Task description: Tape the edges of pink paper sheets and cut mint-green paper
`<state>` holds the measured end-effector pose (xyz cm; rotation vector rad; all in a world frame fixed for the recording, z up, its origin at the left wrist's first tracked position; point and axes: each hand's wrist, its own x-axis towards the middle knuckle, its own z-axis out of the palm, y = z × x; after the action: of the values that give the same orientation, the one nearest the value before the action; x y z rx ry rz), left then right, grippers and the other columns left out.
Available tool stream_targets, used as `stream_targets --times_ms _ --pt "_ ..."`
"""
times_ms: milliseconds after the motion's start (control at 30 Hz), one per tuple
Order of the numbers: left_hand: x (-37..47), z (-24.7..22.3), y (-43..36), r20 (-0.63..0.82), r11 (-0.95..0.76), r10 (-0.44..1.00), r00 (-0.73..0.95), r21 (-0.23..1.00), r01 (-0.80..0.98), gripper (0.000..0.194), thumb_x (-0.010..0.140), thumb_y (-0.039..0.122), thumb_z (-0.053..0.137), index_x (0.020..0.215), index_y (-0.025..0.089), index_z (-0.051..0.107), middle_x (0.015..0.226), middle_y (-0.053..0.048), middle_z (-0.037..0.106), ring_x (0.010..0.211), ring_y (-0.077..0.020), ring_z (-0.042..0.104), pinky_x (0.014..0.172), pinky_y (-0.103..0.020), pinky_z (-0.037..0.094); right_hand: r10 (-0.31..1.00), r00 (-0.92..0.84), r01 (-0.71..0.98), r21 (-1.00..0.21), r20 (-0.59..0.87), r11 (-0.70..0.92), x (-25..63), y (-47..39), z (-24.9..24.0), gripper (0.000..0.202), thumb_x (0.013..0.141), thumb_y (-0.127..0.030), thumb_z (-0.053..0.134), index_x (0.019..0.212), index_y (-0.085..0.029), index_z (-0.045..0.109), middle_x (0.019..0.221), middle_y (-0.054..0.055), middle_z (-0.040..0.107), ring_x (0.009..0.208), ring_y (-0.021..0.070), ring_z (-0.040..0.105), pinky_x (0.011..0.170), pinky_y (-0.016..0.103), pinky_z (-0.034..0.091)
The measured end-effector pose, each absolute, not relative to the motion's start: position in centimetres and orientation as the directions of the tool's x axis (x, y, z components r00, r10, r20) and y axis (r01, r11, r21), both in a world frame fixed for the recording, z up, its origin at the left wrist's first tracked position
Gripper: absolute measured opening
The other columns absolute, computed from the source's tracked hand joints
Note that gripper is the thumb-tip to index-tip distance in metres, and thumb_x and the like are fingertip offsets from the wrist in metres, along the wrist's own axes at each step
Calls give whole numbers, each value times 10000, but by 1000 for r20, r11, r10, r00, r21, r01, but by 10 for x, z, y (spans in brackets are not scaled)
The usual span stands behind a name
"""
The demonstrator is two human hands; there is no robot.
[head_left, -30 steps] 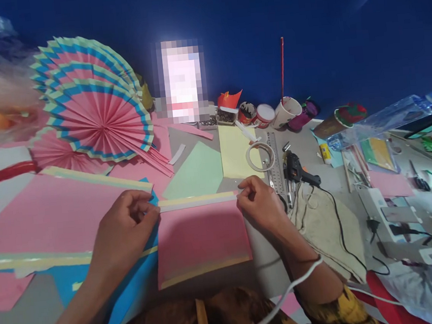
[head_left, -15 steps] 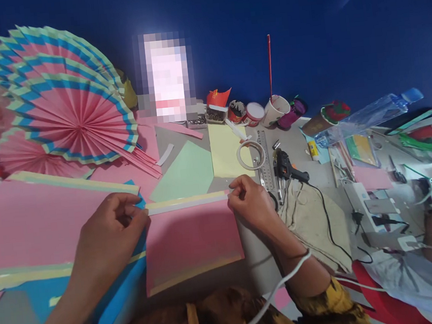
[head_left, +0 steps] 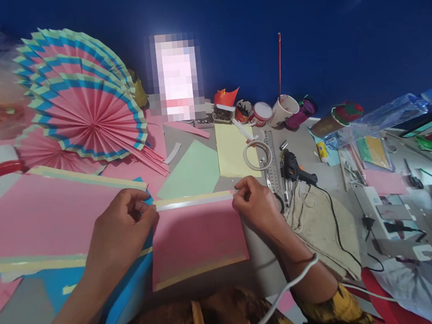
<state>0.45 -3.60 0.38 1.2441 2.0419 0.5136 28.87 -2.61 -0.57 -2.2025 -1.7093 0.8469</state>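
A pink paper sheet (head_left: 201,242) lies in front of me, with a pale yellow band and a whitish strip (head_left: 195,201) along its far edge. My left hand (head_left: 124,224) pinches the left end of that strip, fingers closed. At the right end, the thumb and finger of my right hand (head_left: 256,204) are pressed together on the strip. A larger pink sheet (head_left: 61,217) with yellow edges lies to the left, over blue paper (head_left: 117,293). A white tape ring (head_left: 257,156) rests beyond my right hand, partly on a yellow sheet (head_left: 234,152).
Pleated pink paper fans (head_left: 93,123) stand at the back left. On the right are a ruler (head_left: 272,161), a black glue gun (head_left: 296,169) with its cord, a beige cloth (head_left: 321,223), cups (head_left: 283,110) and a power strip (head_left: 377,212). Another person's arm shows at the far right.
The whole view has shifted, so most things appear slightly further right. Both hands keep their places at the ends of the strip.
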Motion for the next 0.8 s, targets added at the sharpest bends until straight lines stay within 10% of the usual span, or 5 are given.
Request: stream_targets --times_ms 800 --pt "11 10 -28 -398 458 873 -282 473 753 346 741 513 535 1000 298 614 781 9 707 757 -267 682 686 -346 454 945 158 858 -433 -286 -275 282 -25 -4 158 818 -193 641 964 -252 658 795 -20 704 699 178 592 635 279 292"
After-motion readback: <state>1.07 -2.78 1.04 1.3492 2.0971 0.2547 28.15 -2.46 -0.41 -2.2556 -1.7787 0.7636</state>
